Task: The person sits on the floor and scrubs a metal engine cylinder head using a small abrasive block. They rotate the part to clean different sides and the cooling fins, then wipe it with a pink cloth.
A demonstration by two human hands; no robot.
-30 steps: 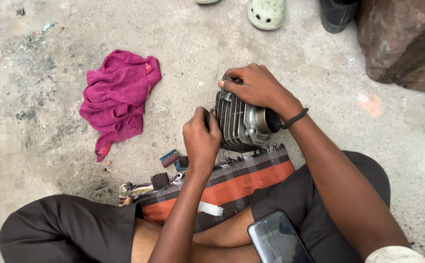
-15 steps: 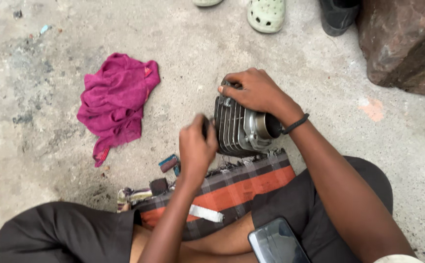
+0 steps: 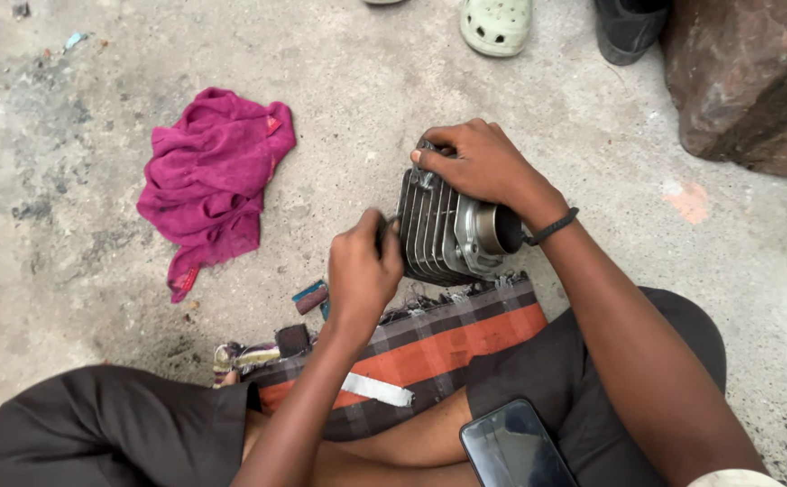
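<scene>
Person sits cross-legged on a concrete floor (image 3: 78, 234), cam looking down at both hands. Finned metal engine cylinder (image 3: 447, 234) sits mid-frame on the far edge of a striped orange-and-dark cloth (image 3: 429, 347), lying on its side w/ the round bore end facing right.

Right hand (image 3: 479, 162) rests over the top far side of the cylinder, fingers curled down onto the upper fins, gripping it. Black band on that wrist.

Left hand (image 3: 362, 271) is closed into a fist just left of the cylinder, knuckles up against the fins; looks pinched round sth small and dark, can't tell what.

Magenta rag (image 3: 213, 180) lies crumpled on the floor, far left, well apart from the cylinder. A few small bits (image 3: 308, 296) lie on the floor near the left hand, beside the cloth edge. Pale strip (image 3: 375, 390) lies on the cloth nearer the body. Dark phone (image 3: 515, 446) rests on the person's lap, near right.

Far edge: a pale green clog (image 3: 497, 25) and a dark shoe (image 3: 628, 27), someone else's feet. Big reddish-brown rock (image 3: 754, 81) far right.
</scene>
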